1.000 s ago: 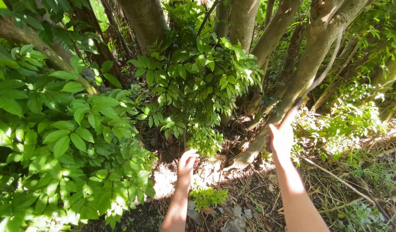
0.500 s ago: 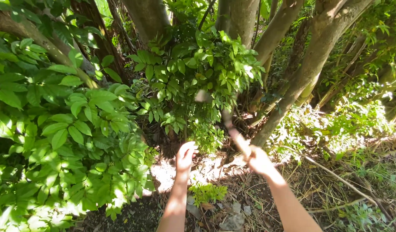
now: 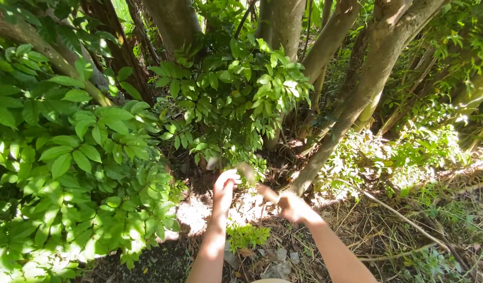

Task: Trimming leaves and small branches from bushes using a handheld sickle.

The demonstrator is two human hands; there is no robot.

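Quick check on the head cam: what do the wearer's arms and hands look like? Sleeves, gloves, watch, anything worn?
Both forearms are bare up to the bottom edge of the frame; no sleeve shows. The left hand has no glove, and no ring or watch is visible. The right hand also looks ungloved, but it is motion-blurred, so small items like rings cannot be ruled out. No wristbands or markings show on either wrist. Dappled sunlight falls across both arms.

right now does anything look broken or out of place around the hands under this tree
Nothing stands out as damaged. Both hands reach toward the leafy shoots at the trunk base: the left hand is raised, the right hand is blurred. Dry twigs and leaf litter lie loose on the ground.
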